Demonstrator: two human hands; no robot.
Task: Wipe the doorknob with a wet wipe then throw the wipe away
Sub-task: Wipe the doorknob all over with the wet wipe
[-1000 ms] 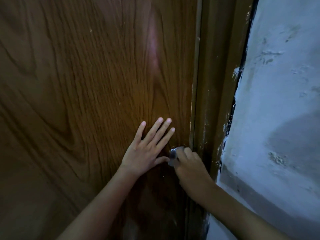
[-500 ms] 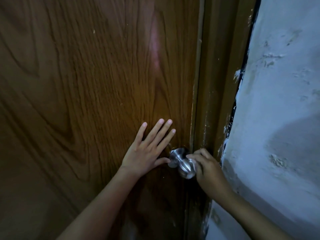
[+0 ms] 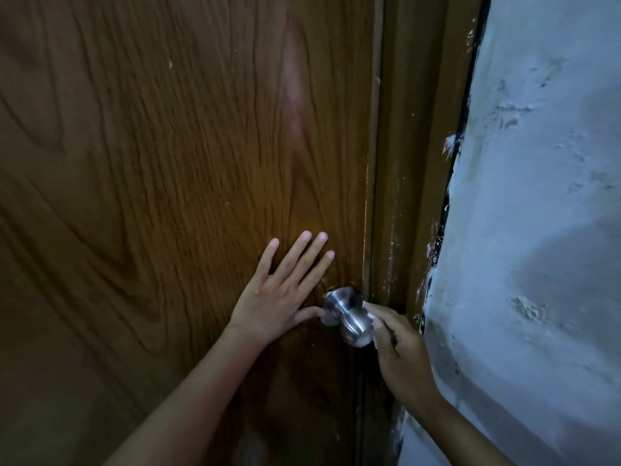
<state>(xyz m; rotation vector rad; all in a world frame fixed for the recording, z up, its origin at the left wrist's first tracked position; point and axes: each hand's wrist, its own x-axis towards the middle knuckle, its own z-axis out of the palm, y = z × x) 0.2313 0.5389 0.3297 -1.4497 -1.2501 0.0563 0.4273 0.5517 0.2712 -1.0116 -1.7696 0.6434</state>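
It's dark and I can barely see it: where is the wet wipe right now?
Low and right of centre in the head view: the wet wipe is in the right hand, pressed against the doorknob.

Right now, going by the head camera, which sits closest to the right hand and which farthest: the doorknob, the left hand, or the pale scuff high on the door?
1. Doorknob: touching the right hand, just to its left.
2. Left hand: flat on the door, beyond the knob's far side.
3. Pale scuff: high on the door, upper left, clearly farthest.
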